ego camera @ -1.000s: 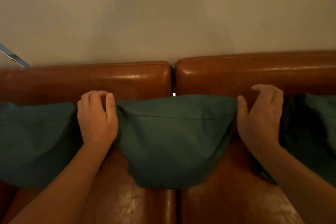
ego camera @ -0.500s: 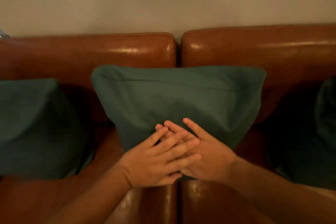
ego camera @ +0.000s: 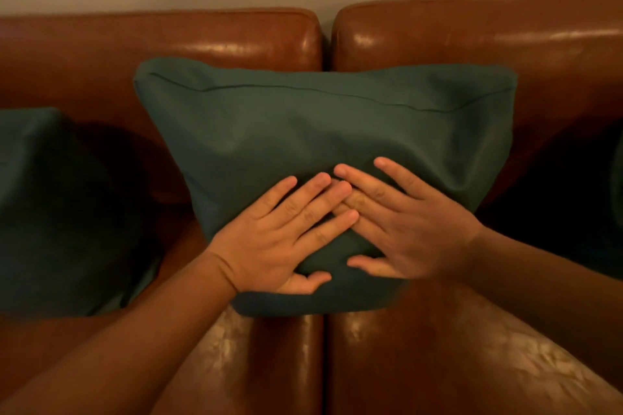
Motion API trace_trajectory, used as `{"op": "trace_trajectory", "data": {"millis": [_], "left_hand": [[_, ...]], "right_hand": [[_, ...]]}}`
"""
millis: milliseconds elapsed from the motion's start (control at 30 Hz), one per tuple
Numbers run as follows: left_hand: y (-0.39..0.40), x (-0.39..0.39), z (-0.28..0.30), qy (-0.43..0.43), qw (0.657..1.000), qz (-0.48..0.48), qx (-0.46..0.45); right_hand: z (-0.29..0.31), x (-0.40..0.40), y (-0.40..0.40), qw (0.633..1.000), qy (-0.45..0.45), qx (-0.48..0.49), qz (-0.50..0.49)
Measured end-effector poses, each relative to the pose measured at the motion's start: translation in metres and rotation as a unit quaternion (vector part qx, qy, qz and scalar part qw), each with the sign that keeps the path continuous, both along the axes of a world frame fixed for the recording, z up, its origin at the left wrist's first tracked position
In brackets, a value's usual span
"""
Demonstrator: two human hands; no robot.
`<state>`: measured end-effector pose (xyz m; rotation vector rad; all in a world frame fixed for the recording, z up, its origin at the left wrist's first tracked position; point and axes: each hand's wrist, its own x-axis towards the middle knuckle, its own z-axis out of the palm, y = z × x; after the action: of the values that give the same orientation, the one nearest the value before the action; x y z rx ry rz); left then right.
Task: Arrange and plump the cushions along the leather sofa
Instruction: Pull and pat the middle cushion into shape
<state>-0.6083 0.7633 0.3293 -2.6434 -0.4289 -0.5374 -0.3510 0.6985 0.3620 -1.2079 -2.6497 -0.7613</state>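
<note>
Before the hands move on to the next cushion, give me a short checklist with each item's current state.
1. Middle cushion upright against the backrest: ok.
2. Cushion centred over the seam between the seats: ok, roughly.
3. Left hand and right hand flat on the cushion's front, fingers overlapping, gripping nothing: ok.
4. Top corners filled out: ok; both look square.
5. Lower front plump: not ok; it is dented under the palms.
6. Left cushion straight: cannot tell, it is dark and partly out of frame. The one at the right edge is barely visible.
</note>
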Motion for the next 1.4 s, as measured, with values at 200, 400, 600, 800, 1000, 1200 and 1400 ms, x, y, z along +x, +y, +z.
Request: {"op": "trace_trajectory", "data": {"millis": [200,400,600,800,1000,1200,1400], "left_hand": [[0.016,-0.064,0.009,0.041,0.998,0.052,0.025],[0.014,-0.103,0.016,0.027,0.992,0.126,-0.009],[-0.058,-0.1,0.014,-0.108,0.956,0.224,-0.157],[-0.172,-0.033,-0.007,-0.395,0.775,0.344,-0.353],[-0.123,-0.012,-0.042,-0.108,0.923,0.295,-0.223],[-0.095,-0.039,-0.083,-0.072,0.953,0.242,-0.165],[-0.073,-0.084,-0.095,-0.004,0.982,0.168,-0.09]], "right_hand": [[-0.001,0.043,-0.02,0.997,0.04,0.0,-0.062],[0.0,0.086,-0.057,0.973,0.077,-0.025,-0.215],[-0.011,0.041,-0.118,0.973,0.168,-0.03,-0.155],[-0.065,-0.056,-0.131,0.994,0.009,-0.088,0.06],[-0.087,-0.044,-0.068,0.995,-0.07,-0.026,0.069],[-0.092,-0.008,-0.061,0.989,-0.129,-0.007,0.078],[-0.083,0.056,-0.084,0.979,-0.176,-0.066,0.076]]}}
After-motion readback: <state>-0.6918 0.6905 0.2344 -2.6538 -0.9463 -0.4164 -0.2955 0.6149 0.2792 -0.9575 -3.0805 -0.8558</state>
